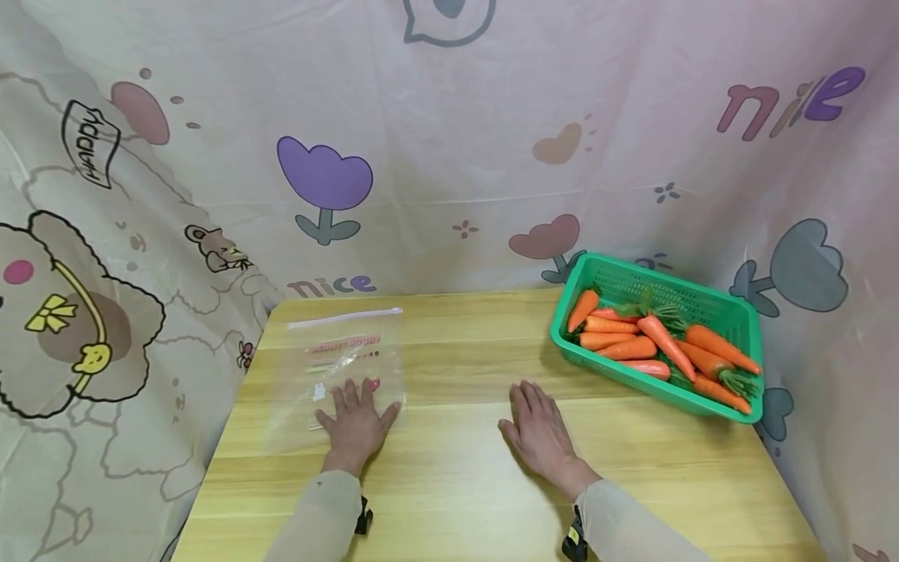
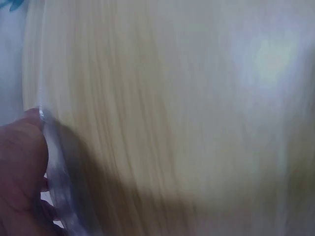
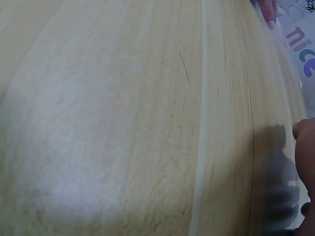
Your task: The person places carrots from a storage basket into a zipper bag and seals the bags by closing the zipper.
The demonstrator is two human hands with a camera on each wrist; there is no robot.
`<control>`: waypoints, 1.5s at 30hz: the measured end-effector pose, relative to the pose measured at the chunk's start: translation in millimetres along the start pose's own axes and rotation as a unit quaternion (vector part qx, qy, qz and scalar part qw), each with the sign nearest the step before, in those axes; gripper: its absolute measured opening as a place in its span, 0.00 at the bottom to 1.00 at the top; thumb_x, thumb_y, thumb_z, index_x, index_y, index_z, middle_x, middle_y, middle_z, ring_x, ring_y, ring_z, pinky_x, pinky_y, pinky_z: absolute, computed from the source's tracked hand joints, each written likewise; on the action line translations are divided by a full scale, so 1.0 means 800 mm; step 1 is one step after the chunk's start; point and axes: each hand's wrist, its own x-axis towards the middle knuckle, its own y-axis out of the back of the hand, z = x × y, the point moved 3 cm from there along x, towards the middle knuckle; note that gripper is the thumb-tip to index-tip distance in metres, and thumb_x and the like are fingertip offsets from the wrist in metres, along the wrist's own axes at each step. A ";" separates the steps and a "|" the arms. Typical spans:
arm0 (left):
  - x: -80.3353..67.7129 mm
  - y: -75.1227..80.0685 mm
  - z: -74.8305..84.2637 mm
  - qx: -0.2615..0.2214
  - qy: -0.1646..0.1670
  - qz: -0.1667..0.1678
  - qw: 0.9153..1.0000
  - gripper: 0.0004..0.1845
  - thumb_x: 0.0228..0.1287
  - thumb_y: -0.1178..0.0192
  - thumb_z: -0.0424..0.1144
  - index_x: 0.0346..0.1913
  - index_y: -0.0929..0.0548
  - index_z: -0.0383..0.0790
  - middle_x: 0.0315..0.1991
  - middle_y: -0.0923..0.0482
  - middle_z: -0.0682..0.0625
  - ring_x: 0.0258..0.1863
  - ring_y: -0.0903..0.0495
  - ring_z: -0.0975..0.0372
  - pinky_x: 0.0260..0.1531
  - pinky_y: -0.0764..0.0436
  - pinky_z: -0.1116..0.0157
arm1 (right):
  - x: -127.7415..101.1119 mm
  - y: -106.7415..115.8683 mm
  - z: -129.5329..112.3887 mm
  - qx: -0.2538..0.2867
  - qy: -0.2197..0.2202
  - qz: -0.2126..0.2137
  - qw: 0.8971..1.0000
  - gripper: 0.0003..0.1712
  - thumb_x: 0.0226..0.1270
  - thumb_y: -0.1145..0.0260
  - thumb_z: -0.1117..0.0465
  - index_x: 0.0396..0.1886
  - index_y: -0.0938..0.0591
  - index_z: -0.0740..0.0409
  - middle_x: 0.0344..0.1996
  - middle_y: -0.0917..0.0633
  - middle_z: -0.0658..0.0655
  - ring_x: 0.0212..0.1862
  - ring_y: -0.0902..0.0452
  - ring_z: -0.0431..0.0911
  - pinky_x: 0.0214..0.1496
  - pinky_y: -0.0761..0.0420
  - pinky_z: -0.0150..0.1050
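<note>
A clear zip bag [image 1: 295, 390] with a pinkish slider strip along its top lies flat on the left of the table. My left hand [image 1: 357, 425] rests on its lower part, fingers spread. In the left wrist view, the bag's shiny edge [image 2: 61, 182] runs beside the left thumb [image 2: 22, 157]. My right hand [image 1: 542, 437] lies palm down on the bare wood, its fingers fairly straight and pointing away. It holds nothing. Only part of the right hand [image 3: 306, 157] shows at the edge of the right wrist view.
On the right of the table [image 1: 456, 484], a green plastic basket [image 1: 639, 378] sits at an angle near the back. Several orange carrots [image 1: 667, 343] with green tops lie in it. Printed curtains [image 1: 435, 156] hang behind the table and at its sides.
</note>
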 end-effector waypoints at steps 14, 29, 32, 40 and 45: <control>-0.041 -0.008 0.068 0.008 -0.130 -0.074 0.989 0.47 0.72 0.40 0.62 0.82 0.41 0.36 0.83 0.54 0.29 0.84 0.56 0.36 0.73 0.57 0.25 | 0.003 0.003 -0.001 0.010 -0.010 -0.017 1.000 0.40 0.77 0.35 0.46 0.76 0.31 0.67 0.75 0.30 0.71 0.76 0.36 0.68 0.75 0.35 0.68; -0.065 -0.008 0.099 -0.010 -0.257 -0.142 0.956 0.38 0.66 0.34 0.57 0.75 0.27 0.43 0.82 0.41 0.39 0.84 0.47 0.43 0.78 0.51 0.34 | 0.006 0.009 0.002 0.012 0.002 0.009 1.000 0.41 0.74 0.32 0.48 0.74 0.30 0.70 0.73 0.30 0.75 0.75 0.35 0.70 0.77 0.35 0.62; -0.064 -0.006 0.101 -0.027 -0.263 -0.138 0.954 0.34 0.66 0.35 0.56 0.70 0.23 0.43 0.78 0.33 0.41 0.83 0.44 0.43 0.79 0.49 0.36 | 0.006 0.009 0.002 0.010 0.004 0.009 1.000 0.41 0.73 0.31 0.49 0.74 0.30 0.70 0.73 0.30 0.75 0.75 0.35 0.70 0.77 0.35 0.63; -0.062 -0.009 0.101 -0.048 -0.244 -0.113 0.962 0.38 0.65 0.33 0.62 0.71 0.24 0.44 0.76 0.32 0.38 0.81 0.41 0.42 0.79 0.50 0.37 | -0.003 0.006 -0.001 -0.003 0.006 -0.050 0.999 0.40 0.76 0.35 0.44 0.77 0.31 0.64 0.75 0.30 0.72 0.77 0.36 0.68 0.78 0.39 0.68; -0.060 -0.013 0.101 -0.010 -0.229 -0.060 0.972 0.48 0.60 0.31 0.69 0.75 0.29 0.42 0.76 0.34 0.37 0.81 0.41 0.41 0.76 0.51 0.30 | -0.011 0.005 -0.010 -0.029 0.015 -0.068 0.997 0.39 0.77 0.37 0.42 0.76 0.29 0.62 0.74 0.28 0.71 0.77 0.35 0.68 0.77 0.38 0.68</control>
